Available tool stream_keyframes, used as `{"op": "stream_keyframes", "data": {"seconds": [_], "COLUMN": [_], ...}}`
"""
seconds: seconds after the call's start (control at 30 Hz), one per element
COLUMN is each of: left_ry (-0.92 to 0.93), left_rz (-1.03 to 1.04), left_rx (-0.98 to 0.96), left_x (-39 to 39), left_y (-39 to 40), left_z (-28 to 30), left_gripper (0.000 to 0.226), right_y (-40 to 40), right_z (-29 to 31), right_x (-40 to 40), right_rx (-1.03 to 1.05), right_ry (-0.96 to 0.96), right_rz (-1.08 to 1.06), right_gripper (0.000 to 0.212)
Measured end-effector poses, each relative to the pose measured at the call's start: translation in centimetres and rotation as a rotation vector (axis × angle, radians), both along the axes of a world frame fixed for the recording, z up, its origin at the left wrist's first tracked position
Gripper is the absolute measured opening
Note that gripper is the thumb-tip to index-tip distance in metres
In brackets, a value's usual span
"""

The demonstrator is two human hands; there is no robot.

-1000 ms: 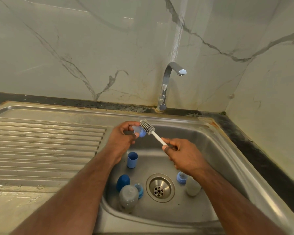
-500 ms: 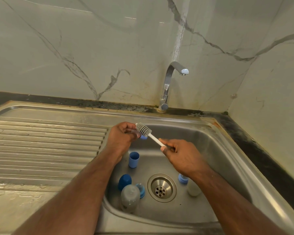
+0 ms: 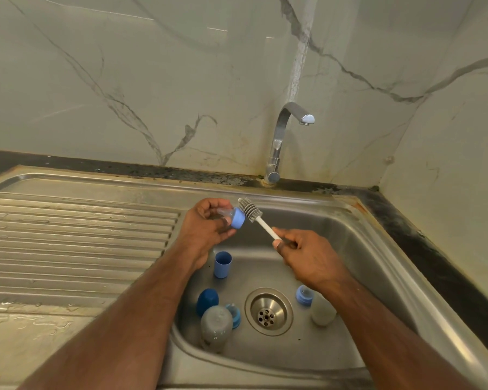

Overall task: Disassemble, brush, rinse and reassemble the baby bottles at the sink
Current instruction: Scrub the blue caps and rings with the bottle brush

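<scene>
Two hands, brush, perhaps teat.

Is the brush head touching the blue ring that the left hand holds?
Touching. The head view shows the grey brush head pressed against the blue ring, with no gap between them.

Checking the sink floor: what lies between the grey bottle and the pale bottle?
Head view: the drain lies between the grey bottle and the pale bottle.
</scene>
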State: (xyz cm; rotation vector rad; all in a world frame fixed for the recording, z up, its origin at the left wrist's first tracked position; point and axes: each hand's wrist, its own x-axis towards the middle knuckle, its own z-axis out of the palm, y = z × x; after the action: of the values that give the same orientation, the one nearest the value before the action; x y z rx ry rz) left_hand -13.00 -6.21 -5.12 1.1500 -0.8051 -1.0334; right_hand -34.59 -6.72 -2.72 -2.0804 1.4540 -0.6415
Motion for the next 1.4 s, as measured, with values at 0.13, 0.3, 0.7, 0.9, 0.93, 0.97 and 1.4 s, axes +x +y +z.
{"op": "stream_keyframes", "data": {"seconds": [0.13, 0.3, 0.7, 0.9, 0.93, 0.97, 1.4], "left_ry": [0.065, -0.074, -0.28, -0.266, -0.276, -0.286, -0.442], "left_rz": [-0.007, -0.008, -0.062, -0.048, -0.035, -0.026, -0.048], "left_rx": [0.018, 0.038, 0.0, 0.004, 0.011, 0.017, 0.022], "left_x": [0.0, 0.2, 0.1, -0.1, 0.0, 0.1, 0.2], "left_y": [-0.2, -0.4, -0.7, -0.7, -0.7, -0.7, -0.5], "left_z": [0.1, -0.2, -0.4, -0.3, -0.2, -0.2, -0.9], "left_gripper": [0.044, 0.047, 0.056, 0.061, 0.061, 0.061, 0.051], "right_y": [0.2, 0.4, 0.5, 0.0, 0.2, 0.3, 0.2], "right_z": [-0.1, 0.3, 0.6, 0.7, 0.7, 0.6, 0.6], "right_x": [0.3, 0.3, 0.9, -0.1, 0.0, 0.2, 0.0], "right_rx": [0.022, -0.028, -0.111, -0.075, -0.069, -0.068, -0.031], "right_ry": [-0.021, -0.009, 0.152, 0.095, 0.081, 0.075, 0.134], "right_rz": [0.014, 0.019, -0.027, -0.048, -0.028, -0.013, 0.0], "right_gripper": [0.036, 0.036, 0.038, 0.039, 0.038, 0.038, 0.038]}}
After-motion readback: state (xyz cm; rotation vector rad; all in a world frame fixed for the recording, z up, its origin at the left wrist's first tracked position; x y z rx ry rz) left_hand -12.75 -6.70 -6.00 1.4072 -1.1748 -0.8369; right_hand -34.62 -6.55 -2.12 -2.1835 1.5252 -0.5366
